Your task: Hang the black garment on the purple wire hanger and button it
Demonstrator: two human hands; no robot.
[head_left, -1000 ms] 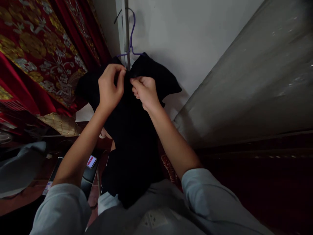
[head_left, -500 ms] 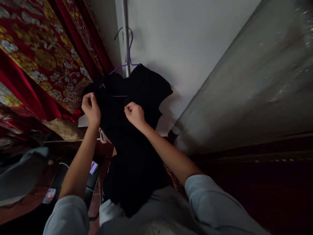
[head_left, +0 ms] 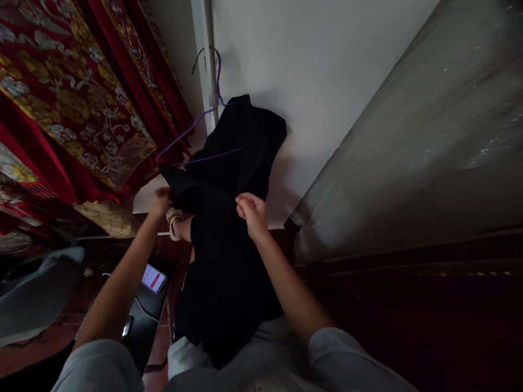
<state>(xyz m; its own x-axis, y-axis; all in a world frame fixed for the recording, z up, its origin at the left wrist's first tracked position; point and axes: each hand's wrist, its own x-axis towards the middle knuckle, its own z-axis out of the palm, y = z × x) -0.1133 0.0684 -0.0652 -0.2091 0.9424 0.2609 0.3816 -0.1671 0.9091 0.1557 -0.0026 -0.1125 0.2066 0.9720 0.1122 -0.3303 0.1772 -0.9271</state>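
A black garment [head_left: 229, 239] hangs from a thin purple hanger [head_left: 192, 130] hooked near a white vertical strip on the wall. One shoulder has slipped off, so the hanger's left end sticks out bare. My left hand [head_left: 160, 202] is blurred and grips the garment's left edge just below that bare end. My right hand [head_left: 251, 209] is closed, pinching the black cloth at its right side below the upper fold. The garment's lower part drapes down toward my lap.
Red and gold embroidered fabric [head_left: 69, 92] hangs at the left. A lit phone [head_left: 153, 278] lies on a dark object below. Grey cloth [head_left: 36, 288] lies at the far left. A grey sheeted surface [head_left: 408, 152] slants across the right; white wall [head_left: 302, 49] behind.
Both hands have dropped from the collar at the hanger's hook to lower on the garment. The left shoulder has come off the hanger, which now tilts with its left end bare.
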